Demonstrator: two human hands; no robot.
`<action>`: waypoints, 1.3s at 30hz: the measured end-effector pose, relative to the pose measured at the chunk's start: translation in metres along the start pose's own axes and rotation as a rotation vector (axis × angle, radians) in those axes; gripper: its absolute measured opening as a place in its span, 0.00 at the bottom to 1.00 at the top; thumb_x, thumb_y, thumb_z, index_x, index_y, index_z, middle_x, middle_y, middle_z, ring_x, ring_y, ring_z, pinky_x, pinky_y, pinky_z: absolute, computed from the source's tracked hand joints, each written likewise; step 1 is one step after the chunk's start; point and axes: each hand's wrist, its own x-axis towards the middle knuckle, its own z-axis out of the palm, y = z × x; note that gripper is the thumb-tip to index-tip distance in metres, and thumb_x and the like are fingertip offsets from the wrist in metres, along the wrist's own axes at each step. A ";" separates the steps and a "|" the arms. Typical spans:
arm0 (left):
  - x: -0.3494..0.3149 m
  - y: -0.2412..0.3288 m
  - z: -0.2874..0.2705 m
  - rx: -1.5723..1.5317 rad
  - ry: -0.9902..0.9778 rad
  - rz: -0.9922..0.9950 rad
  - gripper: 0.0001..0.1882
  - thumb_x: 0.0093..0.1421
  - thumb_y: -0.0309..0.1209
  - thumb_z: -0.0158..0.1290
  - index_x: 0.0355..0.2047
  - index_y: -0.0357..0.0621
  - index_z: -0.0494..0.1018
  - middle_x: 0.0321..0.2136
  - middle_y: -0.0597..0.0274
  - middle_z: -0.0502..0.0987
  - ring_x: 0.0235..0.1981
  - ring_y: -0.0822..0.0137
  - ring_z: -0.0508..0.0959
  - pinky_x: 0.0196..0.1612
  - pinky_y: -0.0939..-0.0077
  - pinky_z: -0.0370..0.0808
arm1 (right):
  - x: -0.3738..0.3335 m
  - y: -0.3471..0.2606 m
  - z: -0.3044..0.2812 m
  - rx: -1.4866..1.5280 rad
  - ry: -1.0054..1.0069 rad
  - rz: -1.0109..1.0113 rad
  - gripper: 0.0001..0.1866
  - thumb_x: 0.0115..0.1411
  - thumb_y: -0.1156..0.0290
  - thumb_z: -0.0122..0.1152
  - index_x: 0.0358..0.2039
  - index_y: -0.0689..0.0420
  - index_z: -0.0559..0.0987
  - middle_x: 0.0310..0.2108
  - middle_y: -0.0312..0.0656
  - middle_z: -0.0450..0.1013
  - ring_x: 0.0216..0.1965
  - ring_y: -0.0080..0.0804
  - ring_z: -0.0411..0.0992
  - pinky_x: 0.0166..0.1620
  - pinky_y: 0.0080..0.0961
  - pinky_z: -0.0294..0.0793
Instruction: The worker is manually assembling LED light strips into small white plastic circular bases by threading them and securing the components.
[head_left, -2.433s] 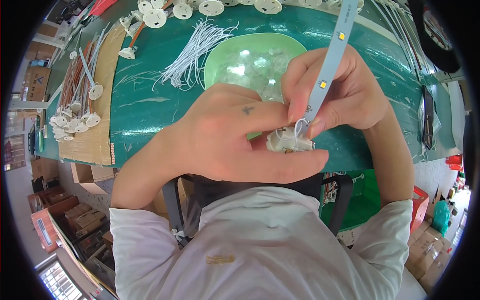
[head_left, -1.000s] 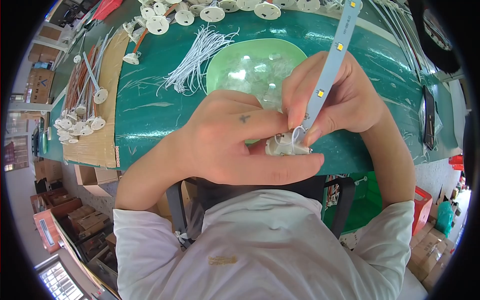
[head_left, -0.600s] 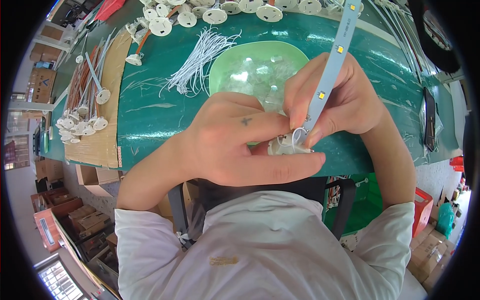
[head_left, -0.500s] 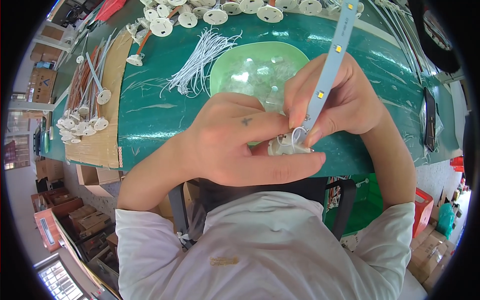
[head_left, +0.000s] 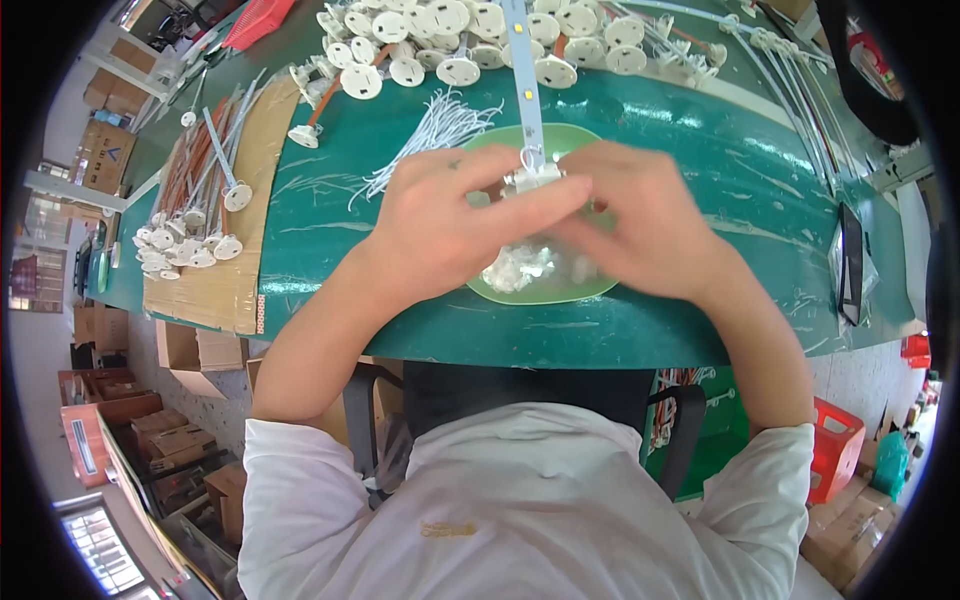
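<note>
LED strip [head_left: 526,110], pale and narrow with small yellow chips, rises toward twelve o'clock from a white fitting [head_left: 538,179] at its near end, a small loop of white wire showing at the joint. The left hand [head_left: 435,225] has its thumb and forefinger closed around that fitting, the other fingers curled behind. The right hand [head_left: 640,220] sits just beside it at three o'clock, fingers bent over a green bowl [head_left: 545,297] — it is blurred, so whether it grips anything I cannot tell. The bowl stands on the green desk [head_left: 690,140] under both hands, with clear and whitish small pieces [head_left: 515,270] inside.

Around the bowl: a bundle of white wires [head_left: 435,140] fans out at about eleven o'clock; a crowd of white round-headed parts [head_left: 455,70] lies at twelve. At nine, well apart, cardboard [head_left: 235,270] carries more strips, brown and pale, with white discs — their heads toward the near end.
</note>
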 end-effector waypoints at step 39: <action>0.011 0.021 -0.008 -0.335 0.062 -0.214 0.31 0.59 0.22 0.50 0.63 0.29 0.58 0.50 0.41 0.76 0.39 0.53 0.82 0.42 0.71 0.78 | 0.001 -0.024 -0.006 0.177 0.483 0.029 0.07 0.50 0.80 0.70 0.31 0.62 0.82 0.28 0.42 0.81 0.28 0.27 0.80 0.32 0.19 0.78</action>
